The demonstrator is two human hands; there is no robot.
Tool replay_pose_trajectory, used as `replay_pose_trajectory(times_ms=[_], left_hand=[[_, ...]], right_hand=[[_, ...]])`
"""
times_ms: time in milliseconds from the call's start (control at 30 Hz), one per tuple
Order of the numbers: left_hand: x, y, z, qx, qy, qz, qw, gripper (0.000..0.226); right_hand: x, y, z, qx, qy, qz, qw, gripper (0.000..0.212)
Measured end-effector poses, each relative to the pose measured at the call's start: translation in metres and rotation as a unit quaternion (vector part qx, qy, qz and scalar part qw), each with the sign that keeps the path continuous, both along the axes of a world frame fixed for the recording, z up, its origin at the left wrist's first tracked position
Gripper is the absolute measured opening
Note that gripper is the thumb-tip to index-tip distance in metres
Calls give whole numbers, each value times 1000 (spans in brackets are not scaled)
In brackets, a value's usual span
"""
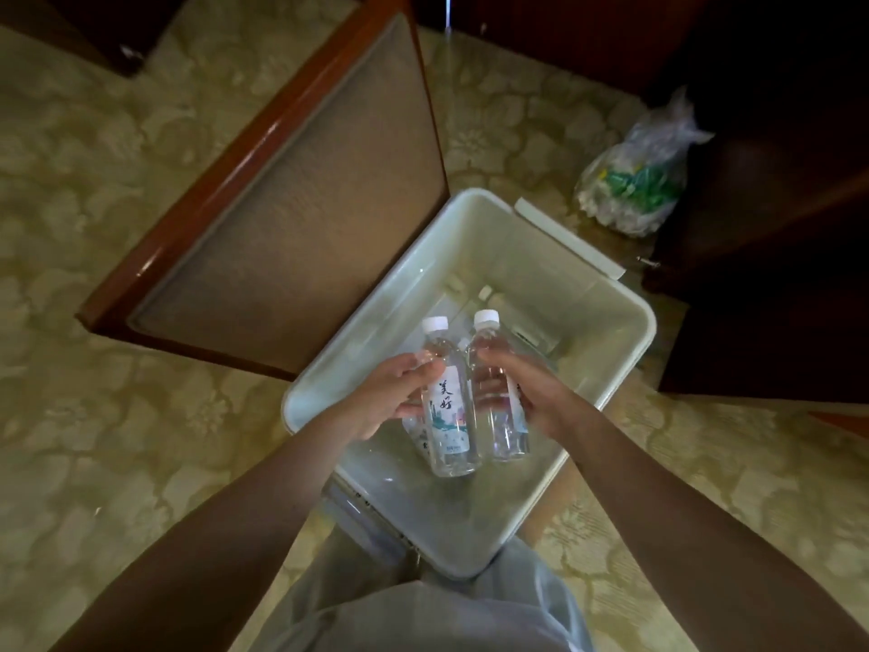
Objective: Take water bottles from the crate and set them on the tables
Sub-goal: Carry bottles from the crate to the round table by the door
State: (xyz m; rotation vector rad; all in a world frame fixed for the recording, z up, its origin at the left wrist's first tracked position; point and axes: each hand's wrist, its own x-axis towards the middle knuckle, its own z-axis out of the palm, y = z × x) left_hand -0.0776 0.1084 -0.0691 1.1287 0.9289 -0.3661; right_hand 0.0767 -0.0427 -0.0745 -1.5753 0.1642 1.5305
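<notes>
A white plastic crate [625, 317] sits on the patterned carpet in front of me. My left hand [390, 397] grips a clear water bottle [449, 416] with a white cap and a printed label. My right hand [526, 388] holds a second clear bottle [498, 416] with a white cap. Both bottles are held upright, side by side, above the crate's near half. Another bottle [416, 430] peeks out below my left hand; whether my hand holds it too is unclear. More clear bottles lie blurred on the crate floor.
A wood-framed table [291, 200] with a tan top stands just left of the crate. A plastic bag [635, 181] of green and clear items lies at the back right. Dark wooden furniture [776, 228] borders the right side. My grey trousers [423, 614] fill the lower middle.
</notes>
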Motion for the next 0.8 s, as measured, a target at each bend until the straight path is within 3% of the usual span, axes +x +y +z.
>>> replay_pose_trajectory(times_ms=[67, 233, 367, 467, 633, 733, 800], left_hand=[[3, 0, 14, 11, 1, -3, 1000, 54], [8, 7, 40, 34, 10, -12, 999, 43], [9, 10, 66, 55, -6, -27, 998, 48], [10, 11, 86, 68, -5, -19, 997, 47], [-1, 12, 112, 101, -3, 1, 995, 45], [-17, 13, 116, 118, -4, 28, 993, 46], [-30, 12, 119, 119, -16, 54, 991, 46]], right_hand=[[0, 3, 16, 31, 22, 6, 999, 35], [0, 9, 52, 83, 36, -4, 996, 63], [2, 6, 66, 116, 56, -17, 992, 35], [7, 4, 77, 120, 55, -29, 991, 29], [5, 6, 96, 121, 13, 16, 992, 62], [1, 11, 105, 134, -18, 67, 989, 46], [-3, 14, 111, 139, -36, 98, 985, 48]])
